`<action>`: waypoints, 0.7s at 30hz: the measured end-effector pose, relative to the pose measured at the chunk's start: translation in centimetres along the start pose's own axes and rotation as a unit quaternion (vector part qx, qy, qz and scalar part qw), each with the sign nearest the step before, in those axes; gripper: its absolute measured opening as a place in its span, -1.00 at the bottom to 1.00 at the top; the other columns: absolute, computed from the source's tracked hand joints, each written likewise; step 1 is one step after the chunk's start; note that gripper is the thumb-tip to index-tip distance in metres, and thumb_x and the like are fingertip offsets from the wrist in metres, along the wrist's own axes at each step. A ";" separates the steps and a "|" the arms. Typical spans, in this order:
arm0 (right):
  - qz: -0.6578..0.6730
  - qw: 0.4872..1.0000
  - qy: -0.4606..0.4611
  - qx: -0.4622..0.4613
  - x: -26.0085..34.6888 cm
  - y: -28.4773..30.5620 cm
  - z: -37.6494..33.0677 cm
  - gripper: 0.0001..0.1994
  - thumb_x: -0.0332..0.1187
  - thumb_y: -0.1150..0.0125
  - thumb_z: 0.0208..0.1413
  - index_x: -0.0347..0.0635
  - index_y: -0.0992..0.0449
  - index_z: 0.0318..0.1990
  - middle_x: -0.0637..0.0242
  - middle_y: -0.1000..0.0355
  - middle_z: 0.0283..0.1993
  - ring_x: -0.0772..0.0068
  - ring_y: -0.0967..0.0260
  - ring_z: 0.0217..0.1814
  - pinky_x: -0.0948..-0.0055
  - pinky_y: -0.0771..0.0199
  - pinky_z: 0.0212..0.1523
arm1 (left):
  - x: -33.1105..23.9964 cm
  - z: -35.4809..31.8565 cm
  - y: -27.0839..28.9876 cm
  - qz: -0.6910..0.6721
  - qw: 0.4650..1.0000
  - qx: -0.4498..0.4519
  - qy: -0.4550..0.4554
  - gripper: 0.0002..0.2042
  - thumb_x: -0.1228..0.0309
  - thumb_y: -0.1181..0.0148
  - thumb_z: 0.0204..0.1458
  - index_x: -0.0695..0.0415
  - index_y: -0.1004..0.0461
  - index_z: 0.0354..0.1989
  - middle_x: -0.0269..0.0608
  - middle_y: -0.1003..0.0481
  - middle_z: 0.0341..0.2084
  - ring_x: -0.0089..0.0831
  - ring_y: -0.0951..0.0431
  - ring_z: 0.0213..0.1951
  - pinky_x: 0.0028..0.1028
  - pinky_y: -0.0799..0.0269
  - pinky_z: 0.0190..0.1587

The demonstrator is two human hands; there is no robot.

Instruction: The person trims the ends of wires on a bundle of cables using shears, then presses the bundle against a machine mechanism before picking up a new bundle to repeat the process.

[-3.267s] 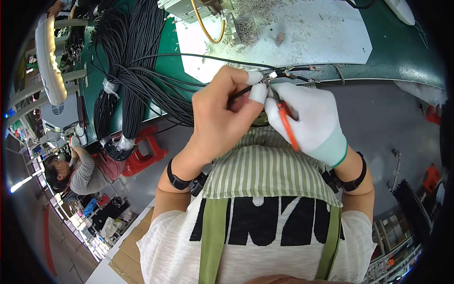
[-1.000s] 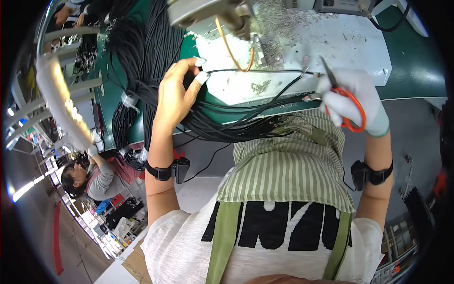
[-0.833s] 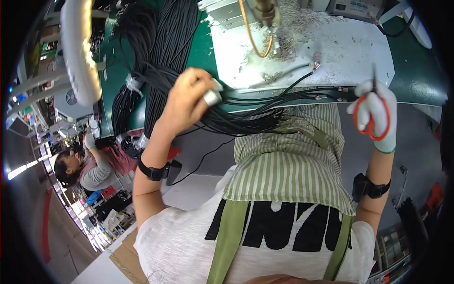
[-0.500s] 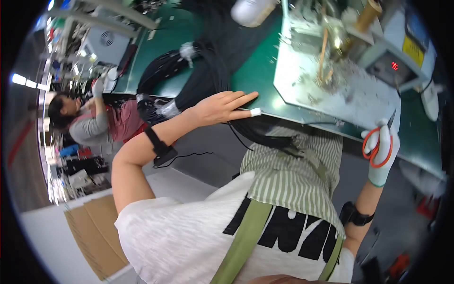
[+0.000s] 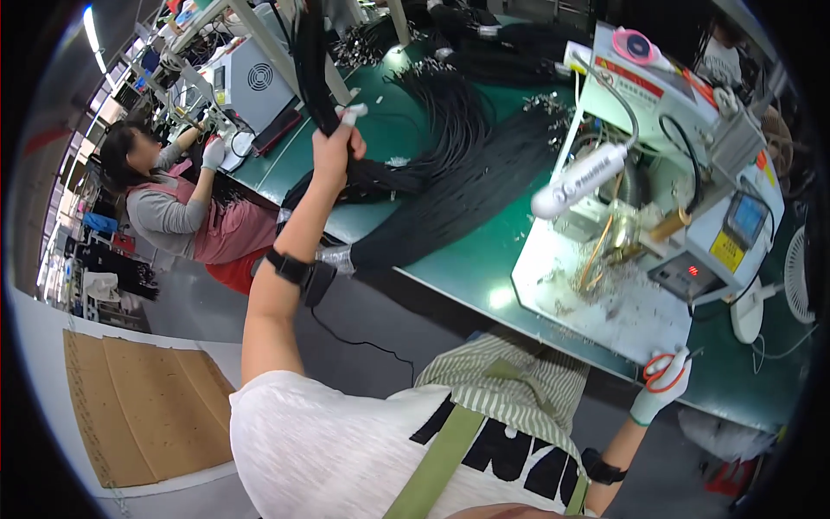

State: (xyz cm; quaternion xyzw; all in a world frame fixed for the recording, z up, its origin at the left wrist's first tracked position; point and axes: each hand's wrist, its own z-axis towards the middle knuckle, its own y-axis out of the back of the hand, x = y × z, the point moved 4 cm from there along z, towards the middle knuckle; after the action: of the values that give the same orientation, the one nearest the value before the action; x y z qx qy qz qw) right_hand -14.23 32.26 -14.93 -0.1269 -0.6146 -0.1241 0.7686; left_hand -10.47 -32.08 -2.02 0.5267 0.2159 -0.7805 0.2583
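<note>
My left hand [image 5: 334,157], with a white cover on one fingertip, is raised over the far left of the bench. Its fingers are wrapped round a bundle of black cables [image 5: 312,73], which stretches up past the top of the picture. Below and beside it, more black cables [image 5: 467,186] lie spread over the green bench top [image 5: 450,268]. My right hand [image 5: 662,400], in a white glove, is at the front edge of the bench on the right. It holds scissors [image 5: 660,370] with red-orange handles.
A machine [image 5: 683,233] with a lit red display stands on a white plate [image 5: 553,294] strewn with scraps. A white fan [image 5: 797,277] is at the far right. To the left a person in a pink apron [image 5: 229,221] works beside a grey box [image 5: 257,78]. Cardboard [image 5: 147,406] leans behind me.
My left hand has gone from the bench's front edge up and away, and now grips a cable bundle. The right hand keeps the scissors. The view has shifted, showing more of the bench's far side.
</note>
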 end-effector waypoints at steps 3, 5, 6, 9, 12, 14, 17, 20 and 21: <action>-0.051 0.998 0.016 0.016 0.2 0.0 -0.9 -0.70 -0.31 0.12 0.25 -0.45 -0.37 -0.16 0.39 -0.16 -0.72 0.61 -0.08 -0.75 0.58 -0.29 -0.55 | 1.6 7.2 -1.0 -0.002 0.999 -0.027 0.025 -0.84 0.41 -0.02 0.09 0.27 -0.41 -0.30 -0.32 -0.31 -0.70 -0.54 -0.29 -0.70 -0.55 -0.13 -0.65; -0.060 0.998 0.013 0.019 0.1 0.3 -1.0 -0.70 -0.30 0.14 0.25 -0.45 -0.37 -0.17 0.40 -0.16 -0.73 0.61 -0.07 -0.76 0.59 -0.29 -0.55 | 3.7 12.1 -2.7 0.104 0.988 -0.072 0.091 -0.76 0.31 -0.07 0.09 0.30 -0.41 -0.33 -0.28 -0.35 -0.66 -0.51 -0.35 -0.68 -0.60 -0.21 -0.60; -0.065 0.998 0.013 0.024 0.1 0.2 -1.1 -0.70 -0.30 0.14 0.25 -0.45 -0.37 -0.17 0.40 -0.16 -0.73 0.61 -0.07 -0.76 0.59 -0.29 -0.55 | 5.4 13.6 -4.1 0.085 0.986 -0.056 0.131 -0.62 0.19 -0.10 0.06 0.39 -0.41 -0.33 -0.15 -0.42 -0.57 -0.37 -0.45 -0.59 -0.47 -0.33 -0.49; -0.078 0.997 0.027 -0.008 0.5 0.7 -1.2 -0.71 -0.37 0.17 0.21 -0.49 -0.37 -0.17 0.39 -0.18 -0.77 0.60 -0.09 -0.76 0.62 -0.24 -0.58 | 9.3 15.1 -6.3 0.153 0.968 -0.012 0.200 -0.39 0.01 -0.11 0.03 0.53 -0.35 -0.21 0.07 -0.48 -0.36 -0.12 -0.53 -0.34 -0.29 -0.41 -0.20; -0.086 0.996 0.019 -0.017 1.3 1.1 -1.5 -0.70 -0.36 0.17 0.22 -0.50 -0.37 -0.17 0.39 -0.18 -0.76 0.61 -0.08 -0.75 0.62 -0.26 -0.57 | 6.6 11.4 -6.8 0.413 0.907 0.021 0.081 -0.21 -0.04 -0.08 0.05 0.57 -0.09 0.11 0.26 -0.35 -0.05 0.13 -0.30 0.09 -0.16 -0.23 0.13; -0.098 0.995 0.004 -0.029 1.4 1.5 -2.1 -0.70 -0.36 0.17 0.22 -0.50 -0.37 -0.17 0.39 -0.18 -0.75 0.61 -0.08 -0.75 0.63 -0.26 -0.57 | 3.9 5.3 -8.0 0.460 0.852 0.109 -0.224 -0.19 -0.04 -0.12 0.01 0.39 -0.02 0.23 0.24 -0.27 0.06 0.14 -0.24 0.14 -0.15 -0.23 0.13; -0.143 0.988 0.029 -0.051 2.8 1.9 -2.1 -0.69 -0.34 0.16 0.22 -0.51 -0.36 -0.16 0.39 -0.17 -0.74 0.62 -0.06 -0.74 0.64 -0.29 -0.53 | 1.3 -4.0 -7.8 0.526 0.734 0.282 -0.323 -0.22 0.00 -0.18 -0.03 0.23 -0.05 0.25 0.15 -0.24 0.09 0.05 -0.29 0.10 -0.16 -0.25 0.10; -0.165 0.985 0.025 -0.041 3.9 1.6 -1.9 -0.68 -0.33 0.16 0.22 -0.51 -0.36 -0.16 0.40 -0.17 -0.73 0.62 -0.06 -0.73 0.64 -0.30 -0.52 | 3.3 -2.9 -5.0 0.626 0.684 0.318 -0.200 -0.32 0.11 -0.18 -0.02 0.19 -0.10 0.21 0.10 -0.24 0.09 -0.04 -0.34 0.05 -0.21 -0.30 0.04; -0.169 0.984 0.025 -0.043 4.0 1.3 -1.9 -0.68 -0.32 0.16 0.22 -0.51 -0.35 -0.16 0.40 -0.17 -0.73 0.62 -0.06 -0.73 0.64 -0.31 -0.51 | 4.2 -1.9 -4.0 0.670 0.648 0.332 -0.146 -0.37 0.17 -0.18 -0.01 0.16 -0.13 0.20 0.08 -0.23 0.09 -0.09 -0.36 0.02 -0.23 -0.32 0.00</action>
State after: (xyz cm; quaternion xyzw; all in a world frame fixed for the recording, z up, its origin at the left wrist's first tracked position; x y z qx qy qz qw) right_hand -11.19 32.65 -11.49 -0.0510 -0.6017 -0.2814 0.7458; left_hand -12.98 -28.55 -6.35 0.4578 -0.5101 -0.4813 0.5465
